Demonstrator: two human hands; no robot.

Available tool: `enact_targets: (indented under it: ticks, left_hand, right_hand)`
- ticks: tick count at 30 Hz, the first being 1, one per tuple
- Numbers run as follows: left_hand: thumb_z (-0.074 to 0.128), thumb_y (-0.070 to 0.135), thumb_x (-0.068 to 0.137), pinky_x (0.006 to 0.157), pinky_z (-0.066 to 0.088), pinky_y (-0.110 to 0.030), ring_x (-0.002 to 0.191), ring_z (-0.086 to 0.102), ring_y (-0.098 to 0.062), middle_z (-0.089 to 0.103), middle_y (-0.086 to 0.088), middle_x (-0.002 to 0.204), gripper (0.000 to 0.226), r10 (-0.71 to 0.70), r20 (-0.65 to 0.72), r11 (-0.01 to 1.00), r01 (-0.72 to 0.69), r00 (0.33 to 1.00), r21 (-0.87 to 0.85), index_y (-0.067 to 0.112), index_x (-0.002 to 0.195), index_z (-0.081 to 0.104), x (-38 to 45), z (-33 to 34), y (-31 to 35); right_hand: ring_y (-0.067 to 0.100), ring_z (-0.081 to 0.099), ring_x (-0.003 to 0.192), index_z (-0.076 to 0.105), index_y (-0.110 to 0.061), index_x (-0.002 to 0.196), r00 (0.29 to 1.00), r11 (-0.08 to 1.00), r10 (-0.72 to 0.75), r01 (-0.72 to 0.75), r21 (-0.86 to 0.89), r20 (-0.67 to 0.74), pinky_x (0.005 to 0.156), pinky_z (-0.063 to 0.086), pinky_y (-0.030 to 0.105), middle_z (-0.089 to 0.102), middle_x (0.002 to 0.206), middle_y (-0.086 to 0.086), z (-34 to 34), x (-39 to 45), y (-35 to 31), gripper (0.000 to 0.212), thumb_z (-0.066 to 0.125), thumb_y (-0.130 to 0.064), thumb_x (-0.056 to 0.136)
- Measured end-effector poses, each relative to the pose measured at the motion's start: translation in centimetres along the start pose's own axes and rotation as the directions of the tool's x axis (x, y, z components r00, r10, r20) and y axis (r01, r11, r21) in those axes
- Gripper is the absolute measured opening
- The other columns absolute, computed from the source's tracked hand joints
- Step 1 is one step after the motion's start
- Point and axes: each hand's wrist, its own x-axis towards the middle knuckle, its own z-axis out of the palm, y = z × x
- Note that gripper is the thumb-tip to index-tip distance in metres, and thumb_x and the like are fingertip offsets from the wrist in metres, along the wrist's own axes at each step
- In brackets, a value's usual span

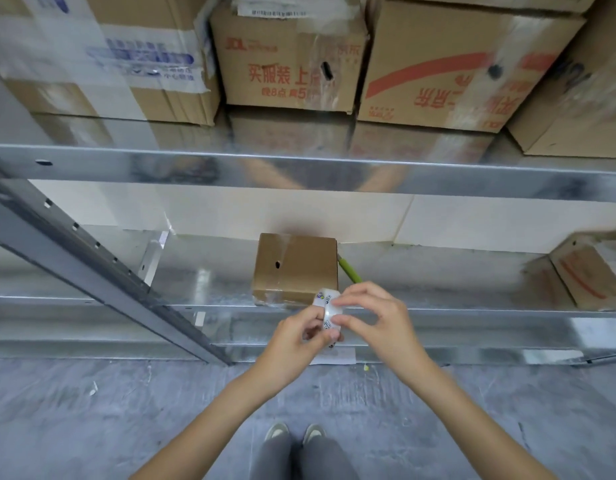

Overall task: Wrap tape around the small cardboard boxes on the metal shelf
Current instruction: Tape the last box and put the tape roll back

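**Tape roll in hand, box only partly taped**

Take the small cardboard box (pixel 295 268) as the landmark: it sits on the lower metal shelf (pixel 202 289), close to the shelf's front lip, lid side up with a small dark hole in its top. Just in front of the box, out over the shelf edge, both hands meet on a roll of tape (pixel 329 313). The left hand (pixel 294 336) grips the roll from below and the near side, fingers curled around it. The right hand (pixel 372 317) has thumb and forefinger pinched together on the roll's outer face, the other fingers loosely spread; this looks like picking for the free end of the tape, though the end itself is too small to make out

As for progress, a glossy strip already shows along the box's top and over its front lower edge, so some taping seems done, but no tape runs from the roll to the box now. A fresh wrap has not yet begun

Right of the box, touching its far corner, lies a green pen-like object (pixel 349 270). Further right on the same shelf stands another cardboard box (pixel 590 271) with red print, apparently yet to be handled. Above the box, the upper shelf carries large cartons (pixel 289 57)
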Motion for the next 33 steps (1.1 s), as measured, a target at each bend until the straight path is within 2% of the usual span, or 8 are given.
enact_targets:
  ticks: [3, 6, 9, 13, 17, 20, 27, 33]
  left_hand:
    - [0.062, 0.012, 0.095, 0.083, 0.047, -0.048, 0.086, 0.062, -0.037, 0.072, -0.013, 0.087, 0.013, 0.013, -0.006, 1.000, -0.013, 1.000, -0.009, -0.001, 0.099, 0.061, -0.5, -0.2, 0.2]
    - [0.058, 0.011, 0.097, 0.078, 0.048, -0.043, 0.077, 0.060, -0.020, 0.070, -0.003, 0.083, 0.009, 0.033, -0.003, 0.998, -0.033, 0.999, -0.047, 0.006, 0.101, 0.063, -1.1, -0.4, 0.3]
    - [0.054, 0.016, 0.099, 0.072, 0.046, -0.022, 0.073, 0.061, -0.011, 0.065, 0.006, 0.075, 0.011, 0.048, -0.005, 0.995, -0.048, 0.999, -0.089, 0.010, 0.104, 0.062, -1.5, -0.5, -0.1]
    - [0.049, 0.038, 0.097, 0.077, 0.048, -0.026, 0.076, 0.062, -0.014, 0.065, 0.002, 0.072, 0.019, 0.079, 0.001, 0.993, -0.078, 0.997, -0.091, 0.029, 0.110, 0.059, -1.9, -0.7, -0.9]
    - [0.047, 0.045, 0.097, 0.080, 0.050, -0.035, 0.073, 0.064, -0.015, 0.067, 0.001, 0.069, 0.021, 0.081, -0.013, 0.995, -0.081, 0.997, -0.050, 0.037, 0.114, 0.058, -2.3, -1.3, -2.3]
    - [0.046, 0.055, 0.096, 0.064, 0.052, -0.035, 0.056, 0.060, -0.016, 0.063, 0.000, 0.058, 0.027, 0.069, -0.022, 0.997, -0.068, 0.997, 0.024, 0.040, 0.116, 0.056, -2.4, -1.7, -2.9]
    - [0.051, 0.065, 0.090, 0.059, 0.046, -0.028, 0.045, 0.054, -0.017, 0.059, -0.003, 0.048, 0.035, -0.058, -0.056, 0.998, 0.059, 0.997, 0.025, 0.031, 0.088, 0.060, -1.6, -3.6, -3.0]
    - [0.043, 0.061, 0.090, 0.081, 0.048, -0.032, 0.085, 0.062, -0.008, 0.067, 0.008, 0.065, 0.055, 0.101, -0.072, 0.959, -0.078, 0.992, 0.274, 0.019, 0.061, 0.062, -2.7, -4.4, -2.4]
  right_hand:
    - [0.006, 0.060, 0.089, 0.078, -0.010, 0.090, 0.993, 0.989, -0.115, 0.116, -0.096, 0.022, 0.082, 0.046, 0.019, 0.064, 0.091, -0.005, 0.0, 0.2, -0.2, 0.010, 0.076, -0.009, 0.079]
    - [0.008, 0.060, 0.084, 0.075, -0.007, 0.087, 0.980, 0.961, -0.200, 0.196, -0.197, -0.002, 0.077, 0.048, 0.024, 0.066, 0.087, -0.002, 0.1, 0.3, -0.4, 0.009, 0.069, -0.001, 0.084]
    - [0.014, 0.061, 0.083, 0.070, -0.006, 0.090, 0.973, 0.939, -0.228, 0.226, -0.261, 0.022, 0.075, 0.049, 0.030, 0.064, 0.089, 0.000, 0.4, 0.2, -0.9, 0.007, 0.063, -0.004, 0.090]
    - [0.011, 0.059, 0.082, 0.071, -0.005, 0.092, 0.974, 0.945, -0.211, 0.225, -0.239, 0.082, 0.076, 0.049, 0.025, 0.064, 0.088, 0.002, 0.9, 0.5, -1.5, 0.007, 0.065, -0.004, 0.089]
    - [0.010, 0.061, 0.077, 0.073, -0.004, 0.083, 0.995, 0.995, -0.052, 0.059, -0.075, 0.088, 0.074, 0.049, 0.023, 0.067, 0.083, 0.002, 1.4, 1.1, -2.2, 0.008, 0.068, 0.003, 0.084]
    - [0.009, 0.059, 0.076, 0.070, -0.004, 0.079, 0.992, 0.998, 0.025, -0.019, -0.053, 0.125, 0.073, 0.047, 0.021, 0.067, 0.081, 0.002, 2.0, 1.4, -2.6, 0.011, 0.066, 0.004, 0.085]
    - [0.004, 0.055, 0.075, 0.063, -0.018, 0.077, 0.971, 0.999, 0.045, -0.037, -0.035, 0.237, 0.072, 0.043, 0.015, 0.063, 0.079, -0.007, 1.8, 1.6, -4.0, 0.022, 0.064, 0.001, 0.087]
    - [0.007, 0.057, 0.067, 0.056, -0.002, 0.088, 0.921, 0.921, 0.292, -0.344, 0.183, 0.259, 0.066, 0.047, 0.016, 0.060, 0.076, 0.005, 0.1, 5.1, -3.3, 0.010, 0.052, 0.003, 0.095]
